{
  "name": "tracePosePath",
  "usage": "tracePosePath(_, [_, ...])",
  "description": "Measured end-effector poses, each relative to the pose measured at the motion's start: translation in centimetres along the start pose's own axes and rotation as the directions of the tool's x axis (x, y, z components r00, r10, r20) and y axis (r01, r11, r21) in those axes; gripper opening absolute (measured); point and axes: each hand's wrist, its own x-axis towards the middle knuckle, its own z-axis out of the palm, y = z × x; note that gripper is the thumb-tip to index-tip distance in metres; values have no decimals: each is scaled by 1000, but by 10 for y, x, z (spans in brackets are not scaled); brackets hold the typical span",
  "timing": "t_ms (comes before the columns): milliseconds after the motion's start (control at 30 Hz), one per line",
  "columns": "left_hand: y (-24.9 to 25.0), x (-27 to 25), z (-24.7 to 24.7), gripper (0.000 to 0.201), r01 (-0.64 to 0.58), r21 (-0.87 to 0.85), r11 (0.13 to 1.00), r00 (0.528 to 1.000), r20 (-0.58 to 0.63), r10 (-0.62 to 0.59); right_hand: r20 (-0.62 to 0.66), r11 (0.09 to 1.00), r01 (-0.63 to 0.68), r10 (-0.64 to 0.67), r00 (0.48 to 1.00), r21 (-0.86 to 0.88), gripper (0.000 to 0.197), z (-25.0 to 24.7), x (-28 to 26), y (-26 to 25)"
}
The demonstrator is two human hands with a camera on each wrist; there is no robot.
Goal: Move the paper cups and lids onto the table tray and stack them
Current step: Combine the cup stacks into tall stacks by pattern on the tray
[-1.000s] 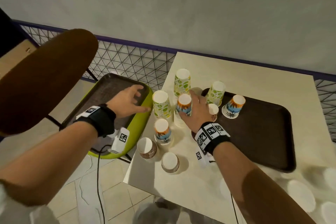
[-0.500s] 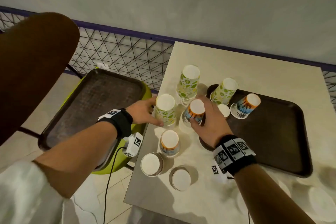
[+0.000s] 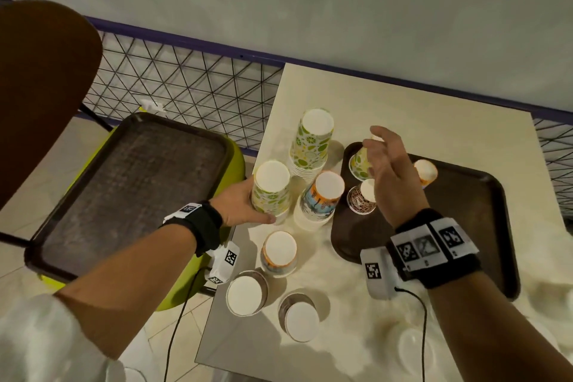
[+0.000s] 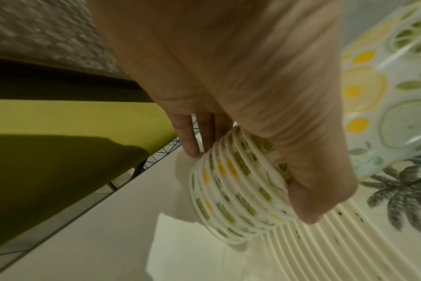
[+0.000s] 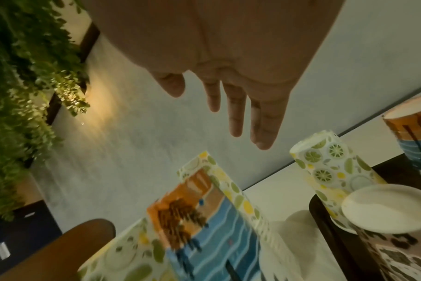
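Note:
My left hand (image 3: 255, 206) grips a lemon-print cup stack (image 3: 271, 189) upside down at the table's left edge; the left wrist view shows its fingers curled round the stack's ribbed rims (image 4: 240, 190). My right hand (image 3: 381, 152) hovers open over the left end of the brown table tray (image 3: 465, 226), its fingers (image 5: 236, 114) straight and holding nothing. On the tray stand a lemon cup (image 3: 359, 161), a leopard-print cup (image 3: 359, 201) and an orange cup (image 3: 426, 172). A tall lemon stack (image 3: 311, 143), a beach-print stack (image 3: 322, 195) and three single cups (image 3: 279, 253) stand on the table.
An empty brown tray (image 3: 133, 189) lies on a green chair to the left of the table. A brown chair back (image 3: 40, 87) rises at far left, with wire mesh fencing (image 3: 186, 90) behind. Blurred white lids (image 3: 412, 347) lie at the table's near right.
My left hand came over from the chair tray and took hold of the lemon-print stack. My right hand let go of the beach-print stack and rose over the table tray.

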Motion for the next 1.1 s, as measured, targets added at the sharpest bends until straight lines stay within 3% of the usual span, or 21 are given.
tracePosePath(100, [3,-5,0,73,-29,-29,999,996,-90,27,3,983,65,-65,998,-169,32,2,33,16])
tracePosePath(167, [5,-8,-1,72,-65,-47,997,990,-127,58,62,987,-89,98,993,-136,34,6,57,25])
tracePosePath(233, [5,-8,-3,73,-90,-79,993,984,-163,76,147,974,-161,184,972,-159,39,10,79,33])
tracePosePath(400, [4,-9,-6,78,-90,-129,988,981,-183,65,305,924,-99,221,926,-369,47,20,103,42])
tracePosePath(567, [6,-10,-10,73,-73,-151,986,976,-213,40,399,844,0,254,881,-537,77,33,116,54])
tracePosePath(767, [12,-6,-11,71,-63,-137,989,976,-216,32,453,848,44,237,859,-527,96,55,131,68])
tracePosePath(933, [15,4,-10,74,-50,-149,988,977,-211,18,532,865,82,227,815,-495,96,64,135,68])
tracePosePath(1100, [17,13,-8,77,-30,-158,987,981,-196,-2,556,883,65,235,797,-465,122,71,139,76])
